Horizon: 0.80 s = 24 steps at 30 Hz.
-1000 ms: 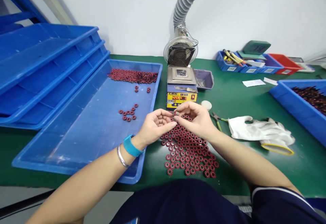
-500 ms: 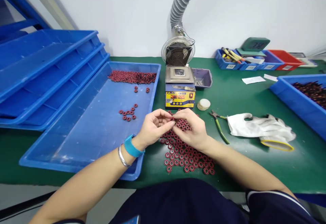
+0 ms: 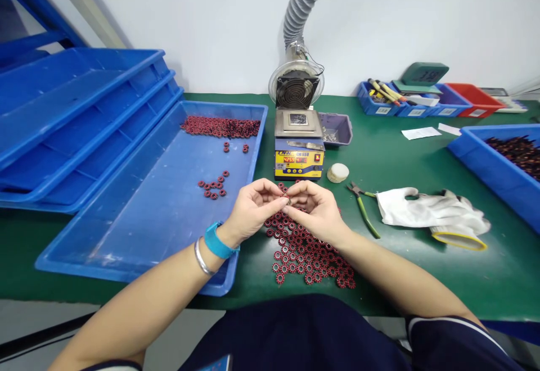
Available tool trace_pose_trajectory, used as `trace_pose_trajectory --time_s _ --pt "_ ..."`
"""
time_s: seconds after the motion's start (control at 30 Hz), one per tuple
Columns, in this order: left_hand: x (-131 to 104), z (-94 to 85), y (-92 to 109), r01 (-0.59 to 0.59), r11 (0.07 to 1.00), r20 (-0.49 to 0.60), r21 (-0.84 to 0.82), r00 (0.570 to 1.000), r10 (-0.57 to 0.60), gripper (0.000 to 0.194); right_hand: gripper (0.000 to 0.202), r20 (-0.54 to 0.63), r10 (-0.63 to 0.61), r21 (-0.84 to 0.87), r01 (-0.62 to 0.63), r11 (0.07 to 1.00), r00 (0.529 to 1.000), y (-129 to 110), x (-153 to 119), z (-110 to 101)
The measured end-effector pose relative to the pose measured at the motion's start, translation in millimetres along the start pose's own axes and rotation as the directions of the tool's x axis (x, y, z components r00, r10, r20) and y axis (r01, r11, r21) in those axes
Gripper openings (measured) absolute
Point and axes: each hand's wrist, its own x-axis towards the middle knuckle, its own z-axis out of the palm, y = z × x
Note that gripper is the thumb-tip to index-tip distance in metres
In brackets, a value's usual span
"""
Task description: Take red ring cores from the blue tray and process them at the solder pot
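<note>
My left hand (image 3: 256, 207) and my right hand (image 3: 317, 211) meet over the middle of the bench. Between their fingertips they pinch one small red motor stator (image 3: 287, 196), mostly covered by the fingers. Below and around my right hand spreads a heap of the same red toothed ring-shaped stators (image 3: 306, 258) on the green bench. To the left is a blue tray (image 3: 147, 213), with a dense band of red stators (image 3: 219, 127) along its far end and a small loose group (image 3: 213, 185) nearer its middle.
Behind my hands stands a solder pot (image 3: 299, 152) with a lit display, under a fan and grey hose (image 3: 306, 5). At right lie green-handled cutters (image 3: 363, 211), white gloves (image 3: 426, 211), and a blue bin (image 3: 506, 174) of dark parts. Stacked blue trays (image 3: 84, 129) stand left.
My right hand has turned slightly, showing more space between its fingers and thumb. Both hands still hold the stator in about the same place.
</note>
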Motion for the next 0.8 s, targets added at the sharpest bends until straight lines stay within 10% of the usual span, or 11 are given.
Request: trace_pose_trajectory --time_s 0.27,0.53,0.67,0.8 --pt "-1.8 -3.3 4.1 -0.233 0.959 -0.092 0.159 0.964 0.249 0.022 0.029 -0.011 -0.079 -0.142 0.077 0.987 0.997 -0.3 1.6 -1.3" --pt "1.1 -3.4 2.0 0.003 0.974 0.051 0.227 0.999 -0.015 0.028 0.007 0.152 -0.430 -0.516 0.442 0.734 0.890 -16.3 0.5 -5.8" --pt "7.4 -20.8 16.5 0.006 0.887 -0.021 0.461 1.000 0.004 0.026 0.022 0.130 -0.385 -0.629 0.376 0.680 0.914 -22.7 -2.7 -43.8" --pt "17.7 -86.5 43.4 0.231 0.524 -0.327 0.820 0.940 0.096 0.017 0.016 -0.084 -0.197 -0.802 0.051 0.596 0.977 -6.7 -16.7 -114.6"
